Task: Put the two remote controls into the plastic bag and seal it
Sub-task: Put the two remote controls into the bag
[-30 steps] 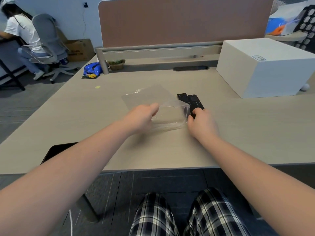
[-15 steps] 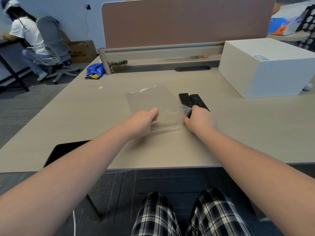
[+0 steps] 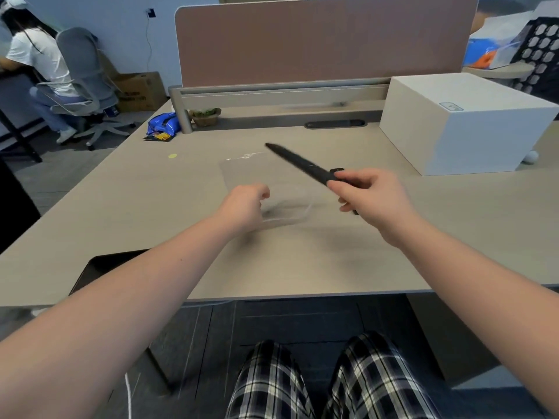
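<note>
beige desk (image 3: 393, 246) — remote (image 3: 302, 164) in right hand (image 3: 372, 195), above plastic bag (image 3: 257, 176)

No text, brand, number or sign can be read anywhere in this view. The white box (image 3: 462, 122) on the right of the desk carries a small outlined label (image 3: 451, 106) on its top face, but its contents are too small to make out. The cardboard box (image 3: 139, 91) on the floor at the back left has dark printing on its side, too blurred to read. The blue packet (image 3: 163, 124) on the desk shows coloured markings, also illegible.
</note>
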Available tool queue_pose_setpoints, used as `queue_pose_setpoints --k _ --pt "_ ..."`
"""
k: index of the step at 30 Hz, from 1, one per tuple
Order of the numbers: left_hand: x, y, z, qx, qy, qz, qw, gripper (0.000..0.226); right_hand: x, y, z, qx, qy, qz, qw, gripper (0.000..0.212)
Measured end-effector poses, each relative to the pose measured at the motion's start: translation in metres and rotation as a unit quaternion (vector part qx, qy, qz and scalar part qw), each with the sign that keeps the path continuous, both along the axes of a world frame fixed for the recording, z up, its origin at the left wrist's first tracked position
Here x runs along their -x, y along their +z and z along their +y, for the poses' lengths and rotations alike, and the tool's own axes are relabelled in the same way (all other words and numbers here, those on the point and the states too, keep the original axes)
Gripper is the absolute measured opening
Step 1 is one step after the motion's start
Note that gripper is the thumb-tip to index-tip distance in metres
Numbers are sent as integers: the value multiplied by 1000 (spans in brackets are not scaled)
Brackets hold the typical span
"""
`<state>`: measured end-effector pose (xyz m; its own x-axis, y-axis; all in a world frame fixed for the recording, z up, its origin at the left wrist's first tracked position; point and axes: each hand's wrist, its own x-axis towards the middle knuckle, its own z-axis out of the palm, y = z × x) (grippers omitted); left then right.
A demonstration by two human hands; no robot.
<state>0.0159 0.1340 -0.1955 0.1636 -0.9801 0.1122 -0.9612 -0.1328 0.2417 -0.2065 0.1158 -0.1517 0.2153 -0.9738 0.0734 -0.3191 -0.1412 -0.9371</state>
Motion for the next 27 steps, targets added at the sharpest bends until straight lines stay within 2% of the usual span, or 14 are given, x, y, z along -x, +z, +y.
queue_pose_setpoints --k 3,5,9,13,15,22,27 --pt "0 3 -3 17 72 58 996 27 9 10 20 -3 57 52 997 13" --pt "0 2 -3 17 87 61 994 23 17 13 28 -14 68 74 995 11" --pt "-5 0 0 46 69 43 996 21 29 11 34 -6 48 125 991 11" --pt "4 3 2 68 16 22 997 27 12 -8 39 79 28 240 967 21" --pt "14 5 4 74 -21 6 997 27 -3 -20 37 124 20 269 955 22" --pt "29 7 6 76 -75 -6 994 24 -62 -53 9 140 21 277 950 14" --pt "24 6 4 74 -82 -4 994 27 -93 -67 -16 141 30 278 950 22"
